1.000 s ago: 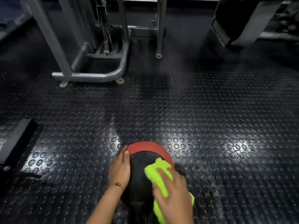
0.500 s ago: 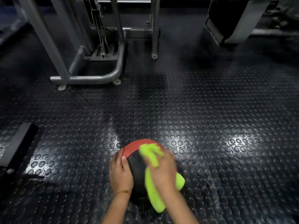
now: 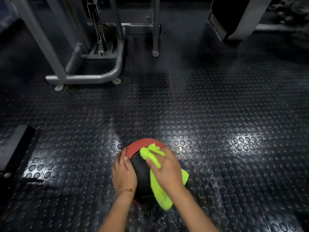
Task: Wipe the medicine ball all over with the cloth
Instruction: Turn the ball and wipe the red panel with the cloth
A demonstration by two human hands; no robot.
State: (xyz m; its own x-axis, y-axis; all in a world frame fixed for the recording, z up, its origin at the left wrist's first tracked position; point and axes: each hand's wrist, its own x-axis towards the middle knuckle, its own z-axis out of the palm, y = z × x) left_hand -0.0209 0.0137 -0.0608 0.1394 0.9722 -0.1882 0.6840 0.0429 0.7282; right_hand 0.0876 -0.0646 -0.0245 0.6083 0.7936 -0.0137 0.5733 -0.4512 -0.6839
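A black and red medicine ball sits on the studded rubber floor in the lower middle of the head view. My left hand lies flat against its left side, fingers straight, a thin bracelet at the wrist. My right hand rests on the ball's top right, its fingers curled over a bright green cloth. One end of the cloth bunches out ahead of the fingers near the red band; the other end hangs down the ball's near right side. Most of the ball's right half is hidden.
A grey steel gym machine base with a curved tube stands at the far left, with an upright post beside it. A dark padded bench sits far right. A flat dark plate lies at the left edge.
My right hand has slid the green cloth forward over the top of the ball, from the near side to the red band. My left hand has stayed on the ball's left side.
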